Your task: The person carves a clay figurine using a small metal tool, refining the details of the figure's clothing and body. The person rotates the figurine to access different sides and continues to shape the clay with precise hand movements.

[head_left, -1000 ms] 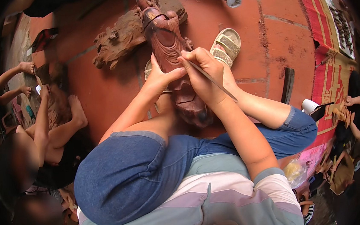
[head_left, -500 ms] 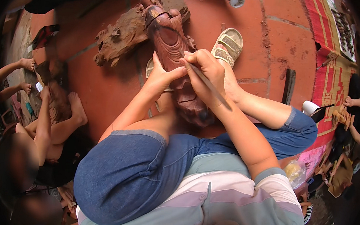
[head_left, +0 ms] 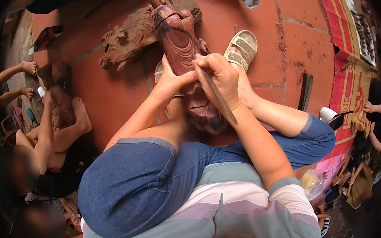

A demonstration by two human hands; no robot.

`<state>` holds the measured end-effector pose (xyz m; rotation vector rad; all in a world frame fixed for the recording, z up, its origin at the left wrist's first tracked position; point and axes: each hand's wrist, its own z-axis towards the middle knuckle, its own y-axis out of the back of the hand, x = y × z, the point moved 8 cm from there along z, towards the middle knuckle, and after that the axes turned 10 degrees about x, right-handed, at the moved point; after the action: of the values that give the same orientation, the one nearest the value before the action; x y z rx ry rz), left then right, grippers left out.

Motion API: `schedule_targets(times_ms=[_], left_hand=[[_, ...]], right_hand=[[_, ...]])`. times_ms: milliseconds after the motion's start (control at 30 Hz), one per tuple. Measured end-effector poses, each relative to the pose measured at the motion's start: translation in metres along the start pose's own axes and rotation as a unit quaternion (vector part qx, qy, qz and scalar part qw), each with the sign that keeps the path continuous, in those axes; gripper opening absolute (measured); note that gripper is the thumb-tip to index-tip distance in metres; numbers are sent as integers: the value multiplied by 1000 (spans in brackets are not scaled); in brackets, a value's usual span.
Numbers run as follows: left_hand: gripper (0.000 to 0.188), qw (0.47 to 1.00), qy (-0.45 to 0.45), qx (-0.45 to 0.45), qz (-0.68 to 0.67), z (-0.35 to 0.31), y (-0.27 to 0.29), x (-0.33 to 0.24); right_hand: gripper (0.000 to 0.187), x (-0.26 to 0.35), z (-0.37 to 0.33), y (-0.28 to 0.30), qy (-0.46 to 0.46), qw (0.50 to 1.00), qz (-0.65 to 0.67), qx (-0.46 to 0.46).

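A reddish-brown carved wooden statue (head_left: 176, 38) with a rounded head and draped folds lies tilted between my legs, its upper end resting toward a rough block of wood. My left hand (head_left: 174, 77) wraps round its lower side, thumb pointing toward my other hand. Gripped like a pen in my right hand (head_left: 219, 76) is a thin, flat, brownish stick-like tool (head_left: 221, 98). Its back end runs out past my wrist. The working tip is hidden by my fingers, close against the carved folds.
Behind the statue lies a gnarled piece of raw wood (head_left: 127, 38) on red floor tiles (head_left: 305, 47). My sandalled foot (head_left: 243, 46) stands right of it. A dark narrow bar (head_left: 306, 92), a white cup (head_left: 327, 113) and a red-yellow mat (head_left: 352, 88) are further right. Other people sit at both sides.
The tool's back end has swung slightly left and toward me as my right hand turned a little. My left hand and the statue have hardly shifted.
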<state>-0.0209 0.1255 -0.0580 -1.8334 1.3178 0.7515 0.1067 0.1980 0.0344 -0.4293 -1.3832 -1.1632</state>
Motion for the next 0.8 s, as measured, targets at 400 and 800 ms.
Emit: schedule_targets(times_ms=[400,800], left_hand=[[142,999,45,16,-5,1,3,7],[143,999,45,13,17,2,5,12]], right_hand=[[10,-10,3,-2,-99,992,71,24],[9,13,0,-3,8,999,-43,-18]])
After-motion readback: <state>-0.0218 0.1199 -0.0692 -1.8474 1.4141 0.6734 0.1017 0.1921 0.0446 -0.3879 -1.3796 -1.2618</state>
